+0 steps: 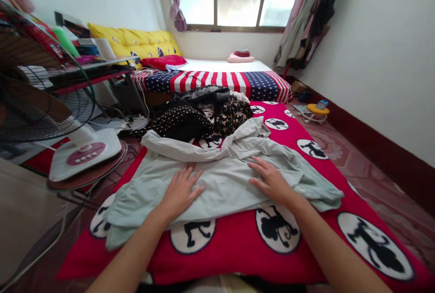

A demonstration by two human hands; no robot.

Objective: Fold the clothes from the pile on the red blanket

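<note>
A pale grey-green garment (220,180) with long sleeves or legs lies spread sideways across a red blanket (234,256) printed with black monkeys in white circles. My left hand (181,189) rests flat on the garment left of its middle, fingers spread. On the right part of the cloth lies my right hand (270,180), also with its fingers apart. Neither hand grips the fabric. Just beyond the garment sits a heap of dark clothes (183,121), some with white dots and some with small flowers.
At the left a fan (81,148) stands on a round stool (102,170), beside a cluttered desk (98,64). A bed with a stars-and-stripes cover (210,82) is at the back. A small yellow stool (317,109) stands right. Clothes (302,21) hang by the window.
</note>
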